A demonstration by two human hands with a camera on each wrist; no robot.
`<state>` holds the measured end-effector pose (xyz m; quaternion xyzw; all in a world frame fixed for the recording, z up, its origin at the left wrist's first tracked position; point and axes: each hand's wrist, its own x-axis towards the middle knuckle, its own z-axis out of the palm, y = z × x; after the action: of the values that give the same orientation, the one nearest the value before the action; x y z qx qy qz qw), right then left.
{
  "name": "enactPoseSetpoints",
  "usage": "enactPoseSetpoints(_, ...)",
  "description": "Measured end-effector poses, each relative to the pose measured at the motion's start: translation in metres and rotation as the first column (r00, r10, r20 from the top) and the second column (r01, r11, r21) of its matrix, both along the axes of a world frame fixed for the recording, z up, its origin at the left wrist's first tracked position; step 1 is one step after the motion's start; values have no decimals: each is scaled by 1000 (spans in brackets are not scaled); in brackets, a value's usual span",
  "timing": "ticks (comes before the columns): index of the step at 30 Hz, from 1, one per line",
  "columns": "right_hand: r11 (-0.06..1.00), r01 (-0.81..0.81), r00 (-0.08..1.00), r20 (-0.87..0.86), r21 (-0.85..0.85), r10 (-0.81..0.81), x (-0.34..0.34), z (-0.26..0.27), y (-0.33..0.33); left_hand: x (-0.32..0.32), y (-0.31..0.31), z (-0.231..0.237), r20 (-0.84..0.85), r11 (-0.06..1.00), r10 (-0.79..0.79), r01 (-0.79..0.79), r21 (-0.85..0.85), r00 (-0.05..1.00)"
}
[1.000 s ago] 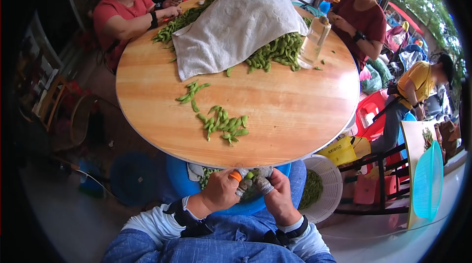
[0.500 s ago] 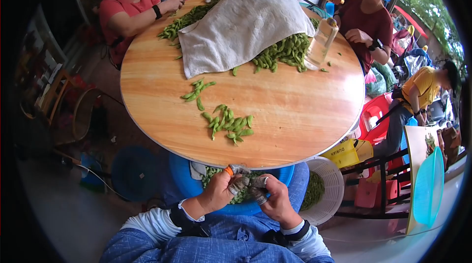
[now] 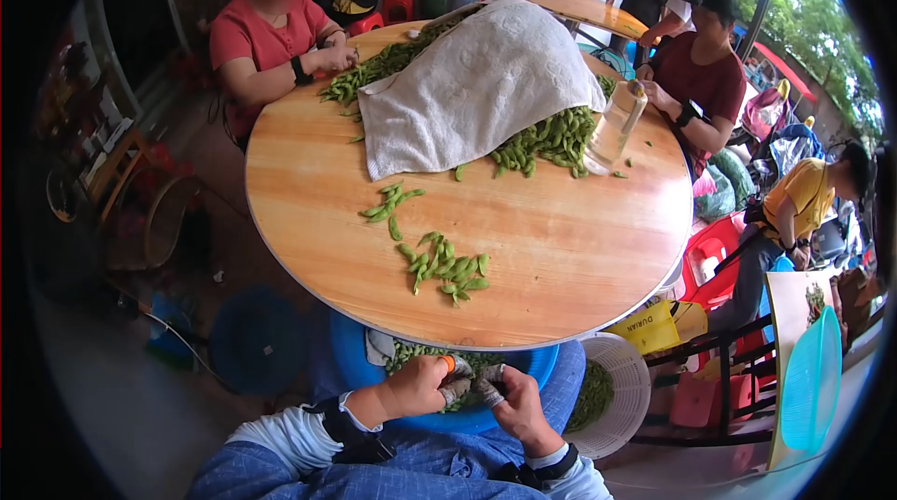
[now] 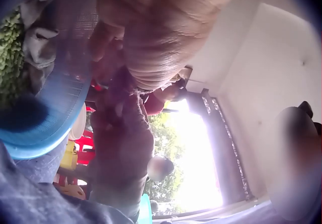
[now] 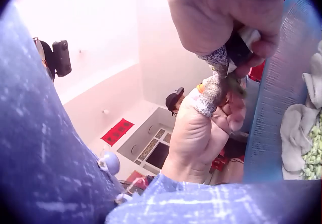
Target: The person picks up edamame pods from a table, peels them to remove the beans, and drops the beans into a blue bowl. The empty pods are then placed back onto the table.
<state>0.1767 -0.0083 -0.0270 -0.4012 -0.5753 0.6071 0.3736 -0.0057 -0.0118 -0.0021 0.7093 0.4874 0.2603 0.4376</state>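
Observation:
My left hand (image 3: 419, 390) and right hand (image 3: 521, 408) meet thumb to thumb over a blue basin (image 3: 349, 355) at the table's near edge. Grey finger covers wrap the thumbs and some fingertips, and an orange band (image 3: 449, 364) circles one left finger. Between the fingertips, a green edamame pod (image 5: 238, 88) shows in the right wrist view, pinched by both hands. Most of it is hidden by the fingers. Shelled green beans (image 3: 407, 350) lie in the basin, beside a grey cloth (image 3: 378, 346). The left wrist view shows mainly the heel of the left hand (image 4: 166, 38).
Loose pods (image 3: 450, 268) lie on the round wooden table (image 3: 561, 248). Behind them, a white towel (image 3: 486, 79) covers a heap of pods (image 3: 551, 140), near a clear bottle (image 3: 617, 131). A white basket (image 3: 631, 388) stands right of my knee. Other people sit around the table.
The head view has tilted up, so the table sits lower in it. A bright green piece between my hands one second ago is now hidden there. My hands stay together over the basin.

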Motion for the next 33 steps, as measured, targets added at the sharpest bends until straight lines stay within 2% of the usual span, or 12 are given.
enactPoseSetpoints(2, 999, 13, 1000, -1, -38, -13, -3, -6, -2, 1, 3, -6, -117, 999, -26, 22, -32, 993)
enactPoseSetpoints(3, 1000, 9, 999, 39, -16, -8, -5, -4, -2, 4, 2, -5, 92, 994, 51, -41, -103, 994)
enactPoseSetpoints(5, 996, 5, 992, 129, 84, -16, -8, 9, -2, 6, 1, -19, 87, 993, 90, -83, -81, 992)
enactPoseSetpoints(11, 996, -47, 978, 205, 79, 30, -5, -20, -1, 2, 4, -40, 107, 984, 100, -82, -159, 989)
enactPoseSetpoints(14, 998, -54, 971, 236, 30, 46, -2, -20, 0, 5, 3, -35, 275, 796, 255, -41, -603, 927)
enactPoseSetpoints(15, 999, -52, 972, 231, 15, 48, -2, -19, 0, 5, 2, -39, 312, 757, 276, -5, -653, 909)
enactPoseSetpoints(22, 928, -94, 926, 373, 360, -51, -9, -11, 5, 14, 0, -44, 422, 681, 524, -67, -729, 740)
enactPoseSetpoints(25, 941, -91, 921, 388, 326, -46, -9, -14, 7, 15, 0, -52, 452, 711, 530, -86, -698, 717)
enactPoseSetpoints(28, 952, -48, 924, 375, 301, -72, -12, -19, 4, 13, 2, -70, 361, 801, 436, -173, -573, 824)
enactPoseSetpoints(29, 958, -33, 938, 339, 285, -68, -12, -28, 3, 9, 3, -72, 361, 837, 344, -109, -535, 867)
enactPoseSetpoints(32, 975, -10, 943, 326, 224, -65, -10, -31, 4, 13, -1, -62, 491, 763, 486, -77, -642, 723)
enactPoseSetpoints(33, 972, -16, 944, 323, 233, -62, -9, -30, 4, 12, -1, -63, 472, 736, 483, -50, -675, 738)
